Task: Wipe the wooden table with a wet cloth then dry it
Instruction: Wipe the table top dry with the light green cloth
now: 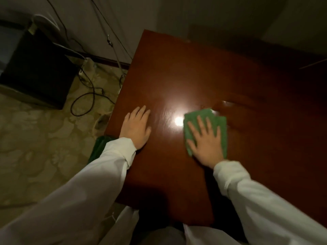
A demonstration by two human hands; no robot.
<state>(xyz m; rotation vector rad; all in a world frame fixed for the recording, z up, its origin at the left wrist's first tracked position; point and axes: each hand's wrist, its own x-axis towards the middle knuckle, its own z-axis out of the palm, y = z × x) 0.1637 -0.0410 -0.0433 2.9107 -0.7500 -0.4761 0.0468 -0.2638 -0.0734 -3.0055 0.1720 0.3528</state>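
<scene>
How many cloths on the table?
1. A folded green cloth lies on the glossy brown wooden table, under the flat right hand. No dry cloth shows; one may be out of view.

Both arms extended, left grip [136, 127] and right grip [206, 140] flat, fingers spread.

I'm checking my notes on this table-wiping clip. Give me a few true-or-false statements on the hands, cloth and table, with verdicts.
1. The right hand presses flat on the green cloth. True.
2. The left hand holds a second cloth. False: it rests bare and flat on the wooden table.
3. The cloth lies near the bright glare on the tabletop. True.
4. A cup stands on the table. False: only the cloth and hands are seen on it.
5. Both sleeves are black. False: they are white.
</scene>
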